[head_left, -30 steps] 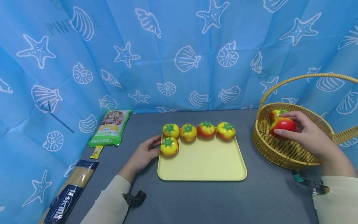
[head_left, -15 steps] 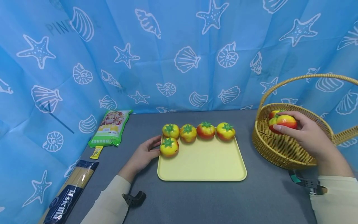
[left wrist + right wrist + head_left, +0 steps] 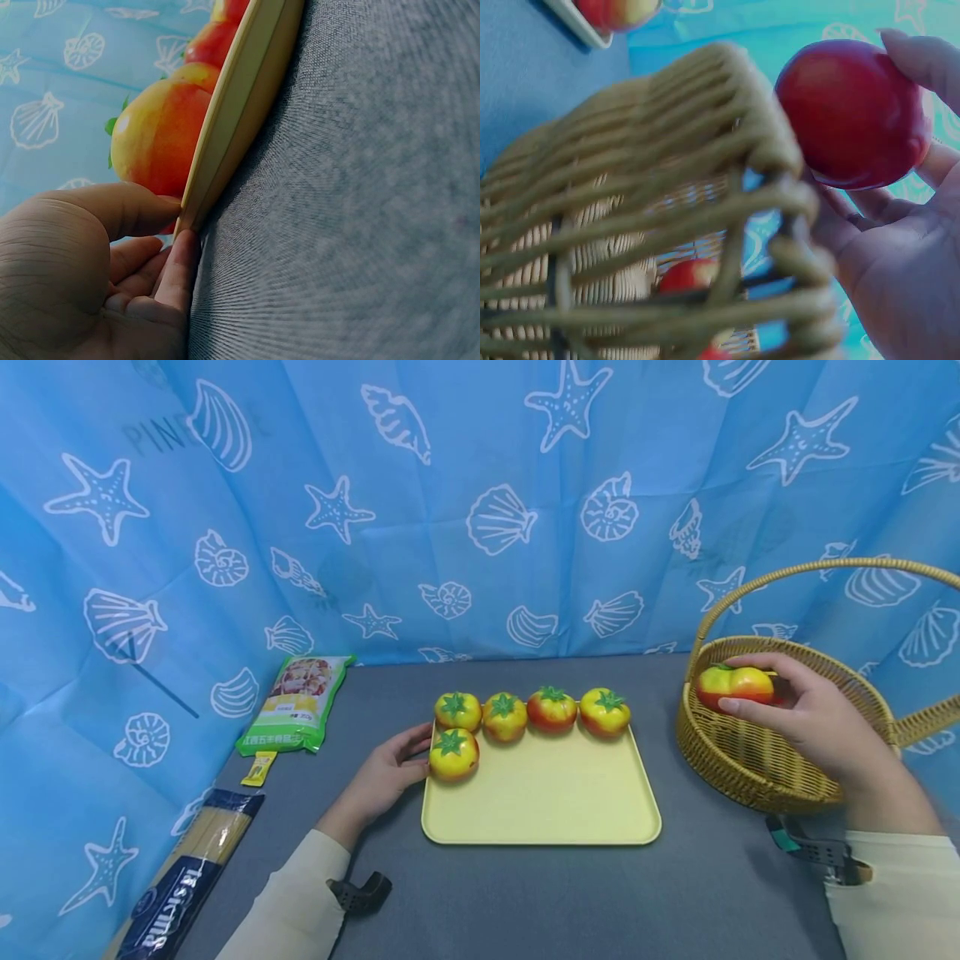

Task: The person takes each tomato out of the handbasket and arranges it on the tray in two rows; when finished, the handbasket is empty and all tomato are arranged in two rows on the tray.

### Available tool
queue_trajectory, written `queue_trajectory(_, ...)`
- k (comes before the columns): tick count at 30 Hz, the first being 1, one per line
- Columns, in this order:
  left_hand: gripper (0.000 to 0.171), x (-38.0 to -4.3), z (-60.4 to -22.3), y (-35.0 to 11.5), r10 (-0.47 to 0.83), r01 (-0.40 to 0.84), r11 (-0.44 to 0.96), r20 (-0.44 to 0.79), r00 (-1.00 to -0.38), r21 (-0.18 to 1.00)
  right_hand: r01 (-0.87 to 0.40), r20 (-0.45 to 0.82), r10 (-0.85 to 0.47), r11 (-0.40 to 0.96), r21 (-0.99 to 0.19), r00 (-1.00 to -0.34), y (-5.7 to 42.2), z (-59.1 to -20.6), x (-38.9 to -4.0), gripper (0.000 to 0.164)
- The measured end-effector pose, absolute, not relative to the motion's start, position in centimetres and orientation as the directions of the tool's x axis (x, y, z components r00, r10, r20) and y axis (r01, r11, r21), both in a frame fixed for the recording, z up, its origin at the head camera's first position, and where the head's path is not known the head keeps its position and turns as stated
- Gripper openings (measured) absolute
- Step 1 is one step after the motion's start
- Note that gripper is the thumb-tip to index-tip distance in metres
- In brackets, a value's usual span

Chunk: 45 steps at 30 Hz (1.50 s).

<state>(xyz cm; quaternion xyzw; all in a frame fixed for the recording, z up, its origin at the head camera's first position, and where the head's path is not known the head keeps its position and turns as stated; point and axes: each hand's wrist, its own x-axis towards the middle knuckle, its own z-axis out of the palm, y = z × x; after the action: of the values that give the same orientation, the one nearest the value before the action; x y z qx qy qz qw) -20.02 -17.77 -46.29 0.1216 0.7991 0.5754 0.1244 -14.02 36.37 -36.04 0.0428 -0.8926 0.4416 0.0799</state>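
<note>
My right hand (image 3: 817,718) grips a red-and-yellow tomato (image 3: 735,686), held over the left part of a wicker basket (image 3: 720,785). Seen from the right wrist, the red underside of this tomato (image 3: 851,112) shows above the basket rim, with fingers and thumb around it. More red fruit (image 3: 688,275) lies inside the basket. My left hand (image 3: 386,777) pinches the left rim of a pale yellow tray (image 3: 555,802), thumb on the rim and fingertip against its outer side. Along the tray's back edge several tomatoes (image 3: 552,710) stand in a row, and another tomato (image 3: 454,754) sits in front of the leftmost one.
A green-and-white food packet (image 3: 298,702) lies at the back left, a small yellow sachet (image 3: 258,768) by it. Nearer stands a long pack of dry noodles (image 3: 187,877). The basket's tall handle (image 3: 817,565) arches over it. A blue shell-print curtain (image 3: 450,527) hangs behind.
My right hand has moved left over the basket, turning the tomato so its yellow side and green top show. My left hand and the tray have stayed in place.
</note>
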Motion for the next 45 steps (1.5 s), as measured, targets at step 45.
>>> queue_trajectory(45, 0.072, -20.2, -46.2, -17.9, 0.341, 0.032, 0.299, -0.075, -0.937, 0.954, -0.433, 0.359, -0.251, 0.388, -0.813, -0.899, 26.8, -35.9, -14.2, 0.055)
